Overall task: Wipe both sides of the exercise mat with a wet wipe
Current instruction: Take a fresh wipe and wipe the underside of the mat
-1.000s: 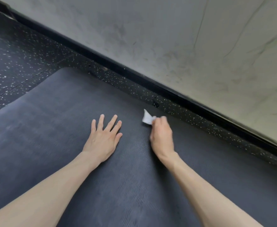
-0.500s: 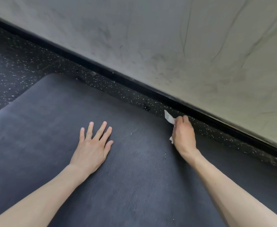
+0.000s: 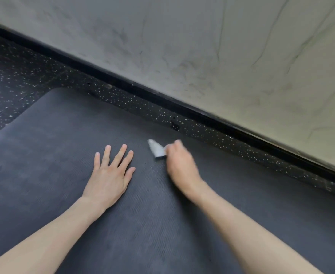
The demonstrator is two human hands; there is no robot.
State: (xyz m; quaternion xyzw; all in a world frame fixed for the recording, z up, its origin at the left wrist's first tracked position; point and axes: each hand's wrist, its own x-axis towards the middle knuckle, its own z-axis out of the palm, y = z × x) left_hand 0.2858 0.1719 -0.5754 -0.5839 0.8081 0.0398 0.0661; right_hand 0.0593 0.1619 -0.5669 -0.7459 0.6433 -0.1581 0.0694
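Now the dark grey exercise mat [image 3: 63, 175] is seen laid flat on the black speckled floor [image 3: 14, 82]. Its ribbed upper face is turned to the camera, and its far long edge is bordered by a narrow strip of that floor. The mat's rounded far-left corner is in view, while its near part is cut off by the lower edge of the frame.

The left hand [image 3: 109, 175] is laid palm down on the mat, left of centre, with the fingers straight and spread. Nothing is held in its grip.

The right hand [image 3: 180, 165] is placed just beside it, nearer the mat's far edge, and is blurred. Its grip is closed, with the fingers curled round the wet wipe [image 3: 156, 149]. The wipe is bunched into a small whitish fold and is seen poking out past the fingertips toward the left. It is held low over the mat, between the two hands. Whether it is pressed onto the surface cannot be told through the blur.

A black skirting board [image 3: 162, 99] is set along the foot of a pale, scuffed wall [image 3: 202, 46] beyond the floor strip.
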